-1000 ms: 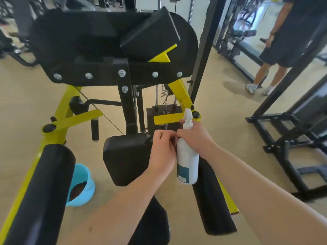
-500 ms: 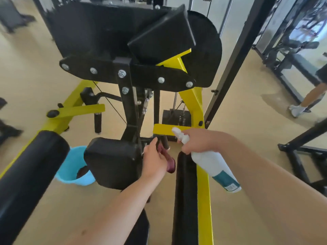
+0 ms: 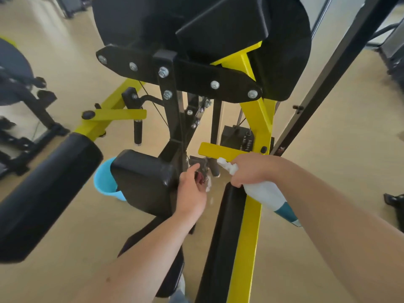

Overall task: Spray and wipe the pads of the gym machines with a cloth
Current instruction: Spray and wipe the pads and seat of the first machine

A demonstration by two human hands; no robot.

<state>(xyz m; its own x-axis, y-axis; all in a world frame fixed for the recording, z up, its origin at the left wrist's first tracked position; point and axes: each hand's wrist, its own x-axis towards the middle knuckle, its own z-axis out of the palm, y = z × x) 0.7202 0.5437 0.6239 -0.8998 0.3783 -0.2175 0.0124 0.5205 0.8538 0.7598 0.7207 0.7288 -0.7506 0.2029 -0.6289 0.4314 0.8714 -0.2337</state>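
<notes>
My right hand [image 3: 251, 169] grips a white spray bottle [image 3: 265, 194] with a teal label, tilted so its nozzle points left toward my left hand. My left hand [image 3: 192, 191] holds a small dark red and white cloth [image 3: 204, 179] in its curled fingers, right beside the black square pad [image 3: 144, 180] of the yellow-and-black gym machine. A long black pad [image 3: 220, 237] runs down below my right hand. A thick black roller pad [image 3: 43, 193] lies at the left. A large black pad [image 3: 218, 29] sits at the top.
A light blue bucket [image 3: 105, 180] stands on the tan floor behind the square pad. Yellow frame bars [image 3: 249, 237] and a slanted black post [image 3: 323, 84] crowd the right. Another black machine [image 3: 19, 84] stands at the far left.
The view moved closer to the machine. My right hand tipped the bottle from upright to slanted, nozzle toward the left hand. My left hand drew apart from it, cloth now showing in its fingers.
</notes>
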